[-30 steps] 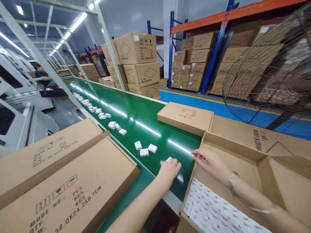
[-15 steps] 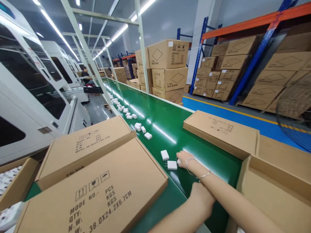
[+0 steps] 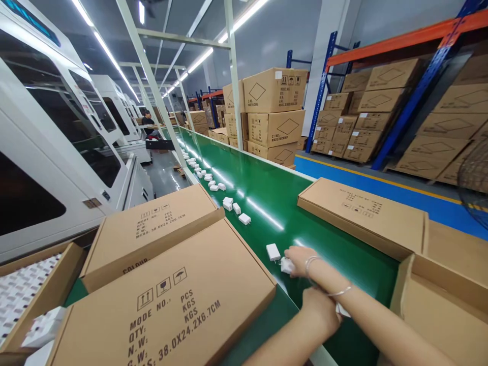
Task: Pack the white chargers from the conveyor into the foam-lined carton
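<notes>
On the green conveyor belt [image 3: 263, 188], my right hand [image 3: 303, 260] reaches in from the right, two thin bangles at its wrist. Its fingers are closed on a white charger plug [image 3: 286, 266]. Just beyond lies another white charger plug [image 3: 273, 252], its prongs toward me. My left hand [image 3: 320, 311] is closed close to my right forearm. A white piece [image 3: 343, 309], seemingly a charger plug, sticks out of it; the left fingers are mostly hidden. More white charger plugs [image 3: 244, 218] lie in a loose line up the belt's left side.
Closed cardboard boxes [image 3: 171, 300] stand left of the belt, beside an open box [image 3: 72, 267] with rows of white plugs. Right are another flat box [image 3: 362, 213] and an open carton [image 3: 450, 310]. White machines [image 3: 49, 117] line the left; a person [image 3: 147, 119] is far back.
My right hand has come onto the nearer charger plug, which lay uncovered just beside the fingers before. A white piece now shows at my left hand. The whole view has shifted slightly.
</notes>
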`<state>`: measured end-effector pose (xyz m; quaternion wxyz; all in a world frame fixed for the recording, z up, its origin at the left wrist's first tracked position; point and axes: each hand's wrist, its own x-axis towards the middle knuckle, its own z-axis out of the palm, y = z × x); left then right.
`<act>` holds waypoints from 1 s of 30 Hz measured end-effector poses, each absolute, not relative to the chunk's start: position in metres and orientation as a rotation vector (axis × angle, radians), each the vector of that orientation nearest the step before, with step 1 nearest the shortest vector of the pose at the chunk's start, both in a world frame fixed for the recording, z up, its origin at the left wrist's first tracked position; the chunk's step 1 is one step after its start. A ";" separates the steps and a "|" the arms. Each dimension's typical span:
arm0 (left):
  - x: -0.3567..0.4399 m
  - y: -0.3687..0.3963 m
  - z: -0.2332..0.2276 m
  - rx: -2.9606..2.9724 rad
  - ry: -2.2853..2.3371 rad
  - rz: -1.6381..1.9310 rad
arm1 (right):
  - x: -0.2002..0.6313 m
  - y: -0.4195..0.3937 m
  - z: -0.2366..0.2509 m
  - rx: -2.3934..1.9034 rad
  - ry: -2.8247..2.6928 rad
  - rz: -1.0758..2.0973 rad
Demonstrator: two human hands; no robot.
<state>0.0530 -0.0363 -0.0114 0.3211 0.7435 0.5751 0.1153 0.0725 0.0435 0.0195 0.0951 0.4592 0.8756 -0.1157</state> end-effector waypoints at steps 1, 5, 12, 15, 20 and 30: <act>0.047 -0.033 -0.009 1.972 1.527 0.274 | 0.089 0.050 0.022 1.385 2.634 -0.367; 0.020 -0.020 -0.003 2.010 1.679 0.268 | 0.162 0.070 0.024 1.552 2.687 -0.513; 0.007 -0.004 -0.020 1.965 1.511 0.409 | 0.194 0.036 -0.004 1.494 2.697 -0.771; 0.008 -0.007 -0.024 2.034 1.410 0.345 | 0.188 0.025 -0.007 1.422 2.707 -0.747; 0.009 -0.015 -0.018 2.017 1.481 0.260 | 0.184 0.014 0.001 1.380 2.728 -0.669; 0.007 -0.012 -0.021 2.045 1.332 0.313 | 0.169 -0.005 0.010 1.308 2.658 -0.413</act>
